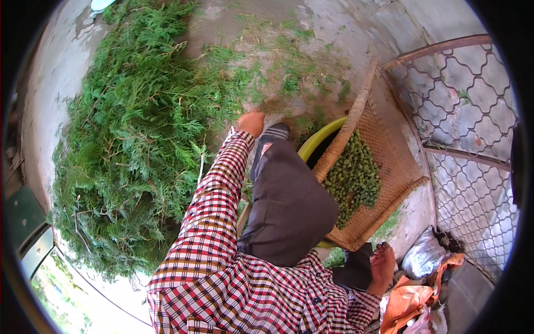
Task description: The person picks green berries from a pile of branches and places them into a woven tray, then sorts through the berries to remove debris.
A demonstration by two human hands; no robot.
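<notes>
My left hand (252, 123) reaches forward to the floor, at the right edge of a heap of cut green conifer branches (139, 122). Its fingers are closed and point down, so what they hold, if anything, is hidden. Just right of it is my foot in a dark striped shoe (275, 132). Low on the right, my right hand (382, 269) is beside my dark trouser leg, its fingers curled in and nothing in them that I can make out. Between my knee and the right hand's side lies a woven winnowing tray (394, 158) with small green cones (353, 177).
Under the tray shows a yellow-green tub (324, 136). A wire-mesh gate (461, 100) stands along the right. Orange and white plastic bags (409, 306) lie at the lower right. Loose green sprigs (295, 78) are scattered over the concrete floor ahead.
</notes>
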